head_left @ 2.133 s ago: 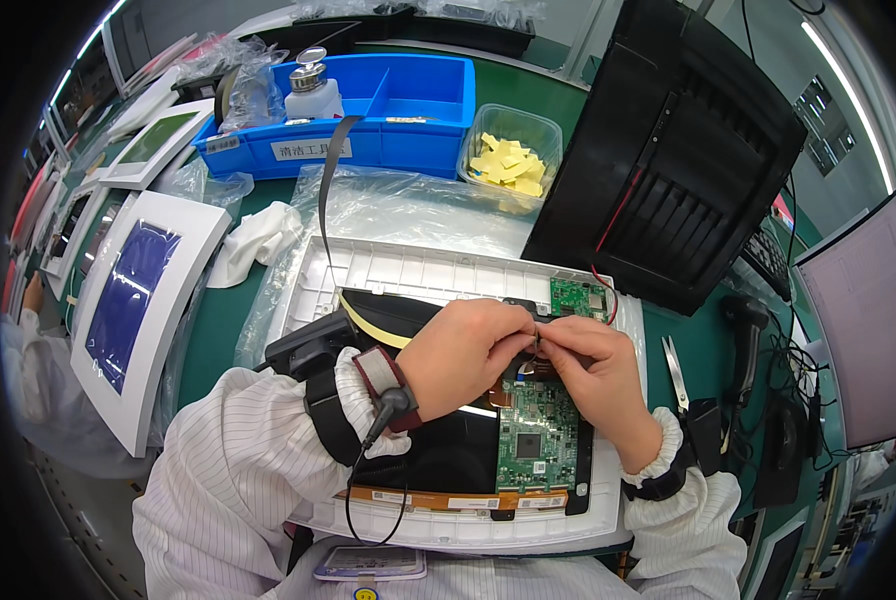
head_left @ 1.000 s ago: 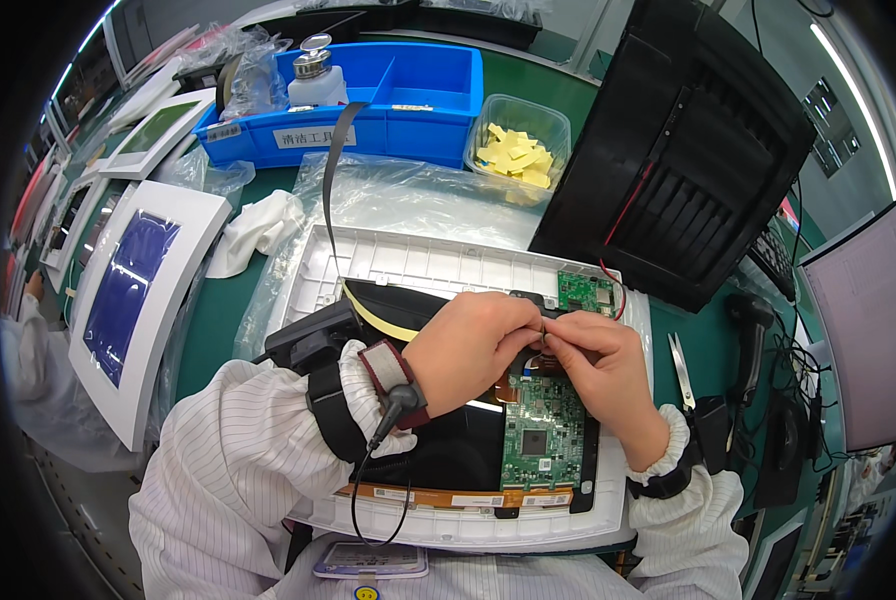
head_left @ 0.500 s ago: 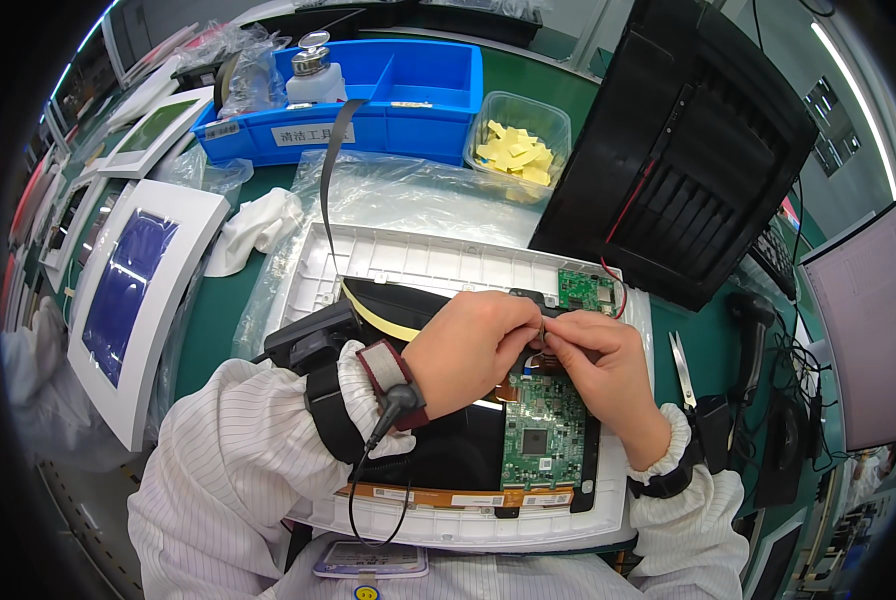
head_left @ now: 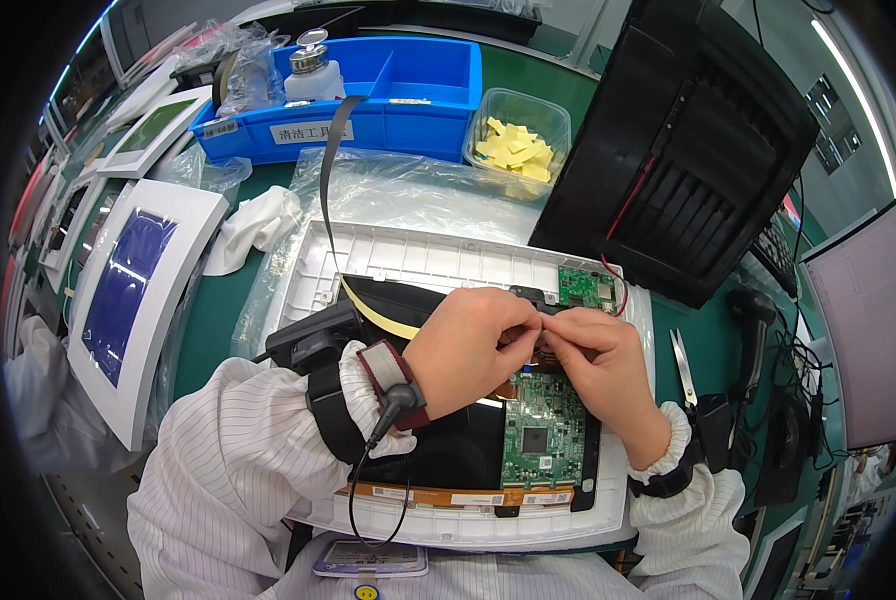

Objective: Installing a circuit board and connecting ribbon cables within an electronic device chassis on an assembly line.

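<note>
My left hand (head_left: 475, 348) and my right hand (head_left: 605, 368) meet fingertip to fingertip above an opened panel with a white plastic frame (head_left: 438, 250). Both are pinched closed. Whatever lies between the fingertips is too small and too hidden to name. Just below them is a green circuit board (head_left: 534, 435), with a blue connector and brownish ribbon at its upper end. An orange flex strip (head_left: 448, 495) runs along the panel's near edge. A smaller green board (head_left: 586, 289) with a red wire sits at the frame's far right corner. A wrist strap with a black cord circles my left wrist.
Behind the panel stand a blue divided bin (head_left: 398, 130) with a pump bottle (head_left: 314, 75) and a clear tub of yellow paper pieces (head_left: 516, 150). A large black housing (head_left: 683, 150) rises at right, near scissors (head_left: 683, 368) and a scanner (head_left: 751, 340). White-framed screens (head_left: 133, 290) lean at left.
Both hands stay pinched together in nearly the same spot, with only a slight shift of the fingers. Nothing else has visibly moved.
</note>
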{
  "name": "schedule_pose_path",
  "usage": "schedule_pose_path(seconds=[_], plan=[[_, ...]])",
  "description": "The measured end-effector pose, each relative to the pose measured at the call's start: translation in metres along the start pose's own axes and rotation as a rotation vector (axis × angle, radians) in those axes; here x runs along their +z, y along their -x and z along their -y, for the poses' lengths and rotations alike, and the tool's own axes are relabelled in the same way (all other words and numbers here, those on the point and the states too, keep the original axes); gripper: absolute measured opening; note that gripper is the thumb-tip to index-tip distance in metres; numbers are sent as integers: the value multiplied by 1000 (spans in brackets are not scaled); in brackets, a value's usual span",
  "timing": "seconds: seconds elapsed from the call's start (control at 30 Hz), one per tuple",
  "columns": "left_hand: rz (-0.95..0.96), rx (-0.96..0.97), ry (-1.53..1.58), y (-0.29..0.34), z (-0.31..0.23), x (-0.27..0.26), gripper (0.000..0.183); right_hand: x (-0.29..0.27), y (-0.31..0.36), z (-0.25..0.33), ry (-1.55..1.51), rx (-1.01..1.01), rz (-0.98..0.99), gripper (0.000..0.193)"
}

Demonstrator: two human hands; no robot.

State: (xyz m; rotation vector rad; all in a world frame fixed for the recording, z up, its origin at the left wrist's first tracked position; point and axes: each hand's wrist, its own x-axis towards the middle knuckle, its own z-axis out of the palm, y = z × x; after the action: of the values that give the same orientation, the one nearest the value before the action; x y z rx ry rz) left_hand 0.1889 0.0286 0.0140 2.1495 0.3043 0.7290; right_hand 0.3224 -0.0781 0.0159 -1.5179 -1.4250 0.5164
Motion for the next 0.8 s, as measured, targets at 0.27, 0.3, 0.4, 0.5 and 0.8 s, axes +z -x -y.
schedule_pose_path(seconds=[0.27,0.3,0.4,0.5,0.8], plan=[[12,-14,58,0,3,1,8,0,3,3,-138,106,9,19],[32,-20,66,-1,4,0,8,-1,3,4,-121,122,18,19],[70,-45,91,-1,4,-4,8,0,2,4,-149,158,30,19],[94,-68,105,-3,4,-10,9,0,0,4,-222,213,28,18],[19,-46,-5,-20,-19,-47,7,-4,-4,1,-314,281,27,18]])
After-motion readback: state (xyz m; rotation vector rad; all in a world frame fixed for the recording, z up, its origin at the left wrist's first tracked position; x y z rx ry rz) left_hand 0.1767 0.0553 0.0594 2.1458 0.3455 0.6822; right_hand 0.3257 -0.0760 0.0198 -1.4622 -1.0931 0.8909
